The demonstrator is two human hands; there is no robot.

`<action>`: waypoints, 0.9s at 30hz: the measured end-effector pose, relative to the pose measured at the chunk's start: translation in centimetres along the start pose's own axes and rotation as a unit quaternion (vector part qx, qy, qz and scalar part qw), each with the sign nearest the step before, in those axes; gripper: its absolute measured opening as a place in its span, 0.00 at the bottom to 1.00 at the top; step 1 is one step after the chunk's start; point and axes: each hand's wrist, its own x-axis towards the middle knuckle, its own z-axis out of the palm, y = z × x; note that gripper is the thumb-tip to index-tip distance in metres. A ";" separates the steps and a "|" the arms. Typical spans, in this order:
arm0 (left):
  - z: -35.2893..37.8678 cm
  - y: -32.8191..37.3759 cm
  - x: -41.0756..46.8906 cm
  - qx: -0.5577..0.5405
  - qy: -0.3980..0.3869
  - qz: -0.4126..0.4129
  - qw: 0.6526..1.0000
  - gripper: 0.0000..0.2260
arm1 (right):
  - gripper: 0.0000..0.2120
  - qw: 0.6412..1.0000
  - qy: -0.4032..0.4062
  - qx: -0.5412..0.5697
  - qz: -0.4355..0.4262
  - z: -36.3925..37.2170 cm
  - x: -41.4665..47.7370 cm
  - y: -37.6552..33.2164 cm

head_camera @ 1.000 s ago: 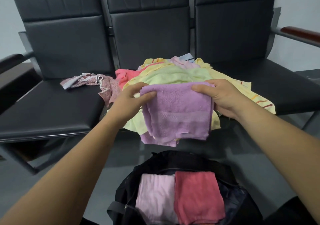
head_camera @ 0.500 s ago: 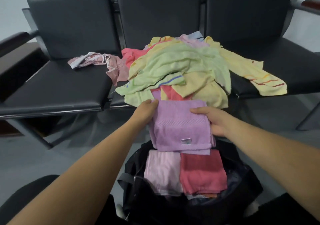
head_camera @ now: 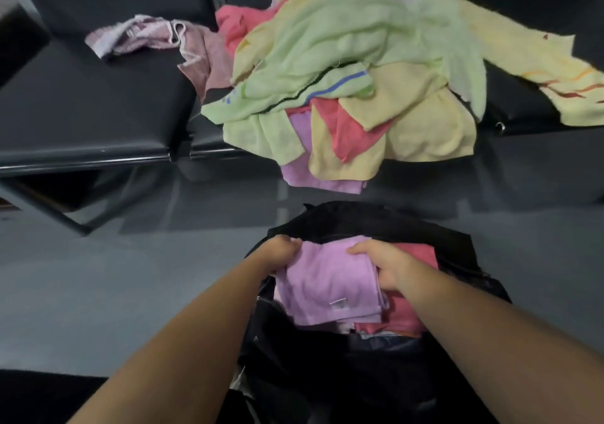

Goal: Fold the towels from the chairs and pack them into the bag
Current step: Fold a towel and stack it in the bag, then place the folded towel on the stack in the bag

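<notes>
Folded purple towel (head_camera: 330,289) sits in the mouth of the black bag (head_camera: 376,221), apparently resting on a red towel (head_camera: 407,312). Left hand (head_camera: 281,253) grips its left edge, fingers curled. Right hand (head_camera: 382,266) grips the right edge. 1 small white tag (head_camera: 338,304) on the towel; print too blurred to read. Beyond the bag: unfolded towel pile (head_camera: 359,64) on the chairs (head_camera: 98,96).
</notes>
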 end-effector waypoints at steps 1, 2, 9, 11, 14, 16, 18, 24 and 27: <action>0.3 -0.6 0.7 -0.003 0.003 -0.009 1.000 0.20 | 0.13 1.000 0.001 -0.007 0.011 0.4 0.9 0.7; 0.6 -1.2 1.2 -0.010 0.009 -0.016 1.000 0.21 | 0.17 1.000 0.009 -0.015 0.019 0.7 2.0 1.6; 3.6 -5.1 3.5 0.005 -0.014 -0.066 0.998 0.22 | 0.20 0.987 0.121 -0.105 -0.016 0.9 8.5 6.5; 3.5 -5.4 4.0 -0.021 0.008 -0.057 0.998 0.19 | 0.19 0.987 0.116 -0.105 -0.033 1.0 8.0 6.3; 2.9 -6.2 4.1 -0.062 0.032 -0.041 0.997 0.18 | 0.10 0.996 0.065 -0.027 -0.061 0.6 8.0 6.3; 2.8 -6.5 3.7 -0.018 0.038 -0.042 0.998 0.15 | 0.06 0.989 0.077 -0.092 -0.089 0.0 8.1 6.3; 2.9 -6.4 3.2 0.032 0.042 -0.050 0.997 0.15 | 0.06 0.963 0.121 -0.221 -0.095 -0.6 7.5 5.7; -0.9 -1.0 -0.1 0.104 0.082 0.017 0.991 0.14 | 0.09 0.916 0.143 -0.361 -0.102 0.0 3.7 -1.1; -5.3 4.2 -2.3 0.084 0.118 0.093 0.985 0.08 | 0.04 0.936 0.061 -0.335 -0.091 1.1 -0.9 -7.3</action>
